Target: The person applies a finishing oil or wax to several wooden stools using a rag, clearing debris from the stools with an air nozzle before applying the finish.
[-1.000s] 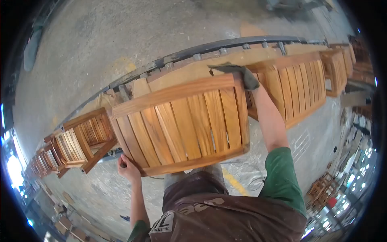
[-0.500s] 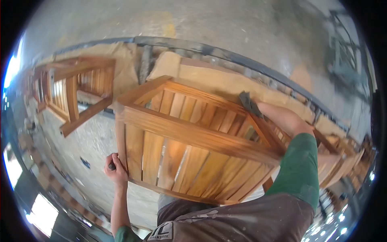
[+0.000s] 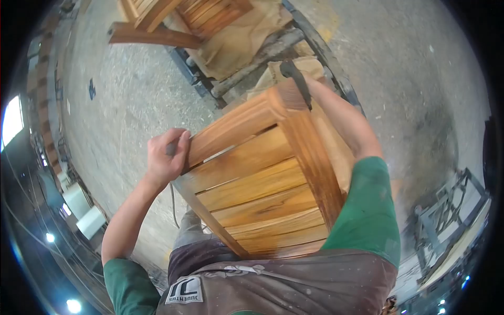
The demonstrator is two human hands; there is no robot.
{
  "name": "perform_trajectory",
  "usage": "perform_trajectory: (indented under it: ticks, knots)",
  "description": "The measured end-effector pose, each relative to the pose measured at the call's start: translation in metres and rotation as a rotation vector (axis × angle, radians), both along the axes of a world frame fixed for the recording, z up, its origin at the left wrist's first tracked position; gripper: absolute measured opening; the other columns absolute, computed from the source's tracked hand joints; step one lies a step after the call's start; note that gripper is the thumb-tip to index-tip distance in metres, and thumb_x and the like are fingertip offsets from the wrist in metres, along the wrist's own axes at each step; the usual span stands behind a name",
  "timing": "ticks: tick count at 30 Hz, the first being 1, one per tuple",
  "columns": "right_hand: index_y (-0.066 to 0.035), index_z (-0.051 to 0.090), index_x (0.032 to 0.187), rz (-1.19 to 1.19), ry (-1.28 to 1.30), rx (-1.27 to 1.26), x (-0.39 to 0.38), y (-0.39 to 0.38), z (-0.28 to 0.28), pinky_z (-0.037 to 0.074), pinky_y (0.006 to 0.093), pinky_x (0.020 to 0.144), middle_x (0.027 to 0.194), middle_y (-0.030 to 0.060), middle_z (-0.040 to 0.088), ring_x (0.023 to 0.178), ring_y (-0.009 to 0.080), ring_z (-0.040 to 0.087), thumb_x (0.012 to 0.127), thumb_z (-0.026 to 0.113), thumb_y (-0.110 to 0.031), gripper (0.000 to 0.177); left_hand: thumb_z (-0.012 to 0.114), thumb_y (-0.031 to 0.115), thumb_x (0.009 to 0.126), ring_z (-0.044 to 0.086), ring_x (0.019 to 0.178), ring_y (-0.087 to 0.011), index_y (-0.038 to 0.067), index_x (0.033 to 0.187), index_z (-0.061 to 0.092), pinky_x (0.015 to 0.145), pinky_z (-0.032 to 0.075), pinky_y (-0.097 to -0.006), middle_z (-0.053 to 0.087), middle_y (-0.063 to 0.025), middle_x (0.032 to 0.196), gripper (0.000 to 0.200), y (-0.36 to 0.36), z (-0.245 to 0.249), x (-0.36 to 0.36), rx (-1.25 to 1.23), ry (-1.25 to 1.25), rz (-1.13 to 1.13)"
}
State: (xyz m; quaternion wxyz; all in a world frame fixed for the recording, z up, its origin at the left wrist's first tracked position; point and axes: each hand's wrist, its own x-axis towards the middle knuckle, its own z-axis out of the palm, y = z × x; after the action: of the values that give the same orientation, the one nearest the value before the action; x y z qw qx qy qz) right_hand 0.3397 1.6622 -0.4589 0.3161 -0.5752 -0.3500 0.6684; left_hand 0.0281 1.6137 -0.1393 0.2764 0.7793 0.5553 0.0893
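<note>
Wood slatted piece [image 3: 257,176] now swung round, corner out front, lower end by torso.
L hand [image 3: 164,157]: closed on small dark item [image 3: 170,149], ID unclear, at piece's left corner; elbow bent. R hand [image 3: 313,88]: at far corner w/ dark cloth [image 3: 297,82], arm reaching round outer side; fingers hidden, can't tell grip.

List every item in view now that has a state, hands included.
Left hand: closed around a small dark object, beside the wooden edge
Right hand: mostly hidden by cloth, at the top corner
Dark cloth: draped over that corner
Slatted wooden piece: tilted, slatted face toward the camera
Second wooden piece: partly out of view
Brown covering: wrinkled
Lower-left lamp: lit
</note>
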Motion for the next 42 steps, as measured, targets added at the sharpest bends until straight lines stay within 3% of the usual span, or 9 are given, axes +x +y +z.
perform_trajectory:
  ticks: [7, 10, 12, 18, 25, 29, 33, 36, 42]
  knots:
    - [0.002, 0.063, 0.116, -0.191, 0.195, -0.006, 0.033, -0.043, 0.067, 0.05, 0.0301, 0.072, 0.1, 0.0048, 0.066, 0.085, 0.012, 0.06, 0.097, 0.057, -0.022, 0.031, 0.064, 0.007, 0.091, 0.053, 0.049, -0.0199, 0.001, 0.085, 0.066, 0.052, 0.044, -0.0308, 0.056, -0.0139, 0.06, 0.009, 0.002, -0.003, 0.003, 0.014, -0.079, 0.016]
    - [0.002, 0.061, 0.118, -0.134, 0.158, -0.085, 0.042, -0.006, 0.209, 0.049, 0.0301, 0.081, 0.106, 0.0052, 0.065, 0.096, 0.0122, 0.059, 0.096, 0.058, -0.021, 0.032, 0.065, 0.009, 0.092, 0.049, 0.048, -0.0158, 0.001, 0.085, 0.066, 0.05, 0.042, -0.0301, 0.052, -0.0133, 0.057, 0.011, 0.0, -0.007, 0.002, 0.051, -0.138, -0.006]
    - [0.0, 0.061, 0.121, 0.114, -0.051, 0.451, 0.034, -0.012, 0.256, 0.049, 0.0337, 0.086, 0.111, 0.0094, 0.067, 0.102, 0.0212, 0.062, 0.095, 0.059, -0.024, 0.035, 0.064, 0.012, 0.093, 0.046, 0.047, -0.0133, 0.0, 0.086, 0.066, 0.048, 0.04, -0.0298, 0.05, -0.0124, 0.055, 0.014, -0.002, -0.009, 0.003, 0.064, -0.145, 0.009]
    - [-0.002, 0.056, 0.128, 0.06, -0.686, 0.45, 0.027, -0.113, 0.338, 0.045, 0.0382, 0.094, 0.118, 0.0151, 0.065, 0.109, 0.0258, 0.061, 0.099, 0.053, -0.036, 0.045, 0.065, 0.02, 0.093, 0.051, 0.048, -0.0207, 0.001, 0.088, 0.067, 0.049, 0.04, -0.0345, 0.055, -0.0146, 0.056, 0.02, -0.007, -0.005, 0.007, 0.04, -0.125, 0.013]
    - [-0.003, 0.068, 0.11, -0.022, -1.168, -0.531, 0.061, -0.384, 0.381, 0.048, 0.0441, 0.086, 0.105, 0.0241, 0.067, 0.101, 0.0403, 0.063, 0.094, 0.051, -0.047, 0.05, 0.065, 0.025, 0.094, 0.06, 0.055, -0.0281, -0.001, 0.09, 0.068, 0.055, 0.047, -0.0376, 0.062, -0.0191, 0.063, 0.027, -0.007, -0.012, 0.002, 0.075, -0.181, -0.051]
    - [0.002, 0.064, 0.112, -1.023, -1.032, -0.428, -0.057, -0.473, 0.379, 0.047, 0.0427, 0.09, 0.104, 0.0236, 0.068, 0.106, 0.0417, 0.061, 0.097, 0.055, -0.035, 0.041, 0.063, 0.028, 0.096, 0.054, 0.056, -0.0184, -0.005, 0.09, 0.067, 0.057, 0.045, -0.0344, 0.062, -0.0136, 0.062, 0.034, 0.001, -0.013, 0.0, 0.037, -0.213, -0.16]
    - [-0.001, 0.06, 0.119, -1.343, -1.142, -0.549, -0.22, -0.485, 0.329, 0.046, 0.0381, 0.095, 0.113, 0.018, 0.068, 0.105, 0.0321, 0.064, 0.098, 0.057, -0.033, 0.038, 0.063, 0.029, 0.096, 0.054, 0.062, -0.0179, -0.007, 0.09, 0.067, 0.061, 0.046, -0.0337, 0.063, -0.0132, 0.068, 0.037, 0.011, -0.018, -0.002, 0.047, -0.226, -0.276]
    - [-0.004, 0.048, 0.133, -2.339, -0.267, 0.049, -0.286, -0.474, 0.269, 0.046, 0.0399, 0.098, 0.119, 0.0073, 0.06, 0.11, 0.0246, 0.058, 0.101, 0.054, -0.025, 0.039, 0.061, 0.03, 0.096, 0.059, 0.066, -0.0217, -0.008, 0.09, 0.067, 0.067, 0.047, -0.0363, 0.065, -0.0148, 0.071, 0.039, 0.018, -0.019, 0.002, 0.075, -0.195, -0.302]
    - [-0.001, 0.043, 0.136, -2.655, -0.243, 0.426, -0.264, -0.393, 0.181, 0.044, 0.0417, 0.102, 0.127, 0.0102, 0.057, 0.116, 0.0253, 0.054, 0.101, 0.053, -0.026, 0.045, 0.061, 0.031, 0.096, 0.053, 0.063, -0.0181, -0.01, 0.085, 0.067, 0.064, 0.044, -0.0344, 0.061, -0.0106, 0.066, 0.043, 0.022, -0.017, 0.002, 0.153, -0.207, -0.371]
